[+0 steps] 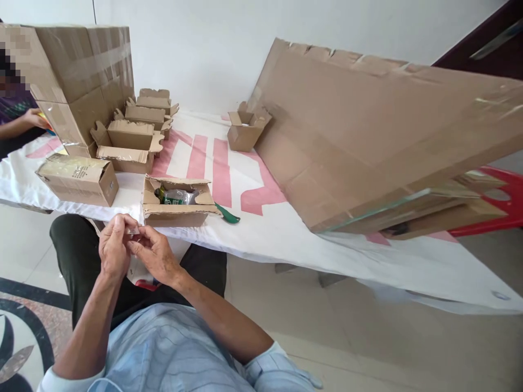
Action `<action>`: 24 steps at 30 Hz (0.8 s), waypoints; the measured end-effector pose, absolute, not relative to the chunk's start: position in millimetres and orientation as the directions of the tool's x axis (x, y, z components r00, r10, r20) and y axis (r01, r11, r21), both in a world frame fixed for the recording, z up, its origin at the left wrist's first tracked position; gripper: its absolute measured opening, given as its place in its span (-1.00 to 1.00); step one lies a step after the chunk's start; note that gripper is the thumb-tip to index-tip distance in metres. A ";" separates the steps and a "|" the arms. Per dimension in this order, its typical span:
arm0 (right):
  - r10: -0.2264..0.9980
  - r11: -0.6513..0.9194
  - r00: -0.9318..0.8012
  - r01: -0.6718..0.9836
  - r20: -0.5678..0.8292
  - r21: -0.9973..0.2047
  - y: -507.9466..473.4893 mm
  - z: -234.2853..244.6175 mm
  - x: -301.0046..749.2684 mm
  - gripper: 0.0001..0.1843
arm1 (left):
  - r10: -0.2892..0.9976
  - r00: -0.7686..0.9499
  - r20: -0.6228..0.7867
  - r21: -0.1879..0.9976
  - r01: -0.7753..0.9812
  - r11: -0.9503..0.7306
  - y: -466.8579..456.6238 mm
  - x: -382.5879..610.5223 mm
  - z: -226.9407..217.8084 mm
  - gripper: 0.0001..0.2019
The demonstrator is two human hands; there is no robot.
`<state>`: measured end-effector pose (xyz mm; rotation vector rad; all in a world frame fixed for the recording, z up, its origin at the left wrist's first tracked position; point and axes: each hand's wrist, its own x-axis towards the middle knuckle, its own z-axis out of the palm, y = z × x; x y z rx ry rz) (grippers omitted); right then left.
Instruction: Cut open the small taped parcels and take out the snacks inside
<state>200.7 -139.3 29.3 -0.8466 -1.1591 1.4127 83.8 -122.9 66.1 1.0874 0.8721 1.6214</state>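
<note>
Above my lap, just off the table's front edge, my left hand (113, 249) and my right hand (157, 256) come together. Their fingertips pinch a small clear plastic piece (132, 230) between them; its exact kind is too small to make out. Right in front of them on the table is an open cardboard box (175, 218) holding a green-labelled item in clear plastic (176, 197). A green-handled tool (227, 213) pokes out from that box's right side, its other end hidden. To the left lies a closed cardboard box (77, 178).
Several open boxes (129, 136) line the left, beside a tall stack of taped cartons (85, 71). A small open box (247, 130) stands at the back. A large cardboard sheet (368, 136) leans over the right side. Another person's hand (36, 118) shows at far left.
</note>
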 end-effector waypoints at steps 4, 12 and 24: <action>0.993 0.094 -0.050 -0.251 0.110 -0.963 -153.1 8.4 204.9 -0.63 | 1.000 0.008 0.007 0.793 -0.610 0.000 -127.3 88.6 46.1 -0.56; 0.992 0.115 0.076 -0.137 0.105 -0.984 -164.2 -22.2 217.3 -0.68 | 0.969 0.106 -0.222 0.768 -0.593 0.241 -131.6 107.1 6.7 -0.71; 0.982 -0.162 -0.014 -0.555 -0.186 -0.816 -152.3 -52.8 213.5 -0.37 | 0.979 0.086 -0.186 0.928 -0.312 0.204 -134.3 116.8 -22.8 -0.58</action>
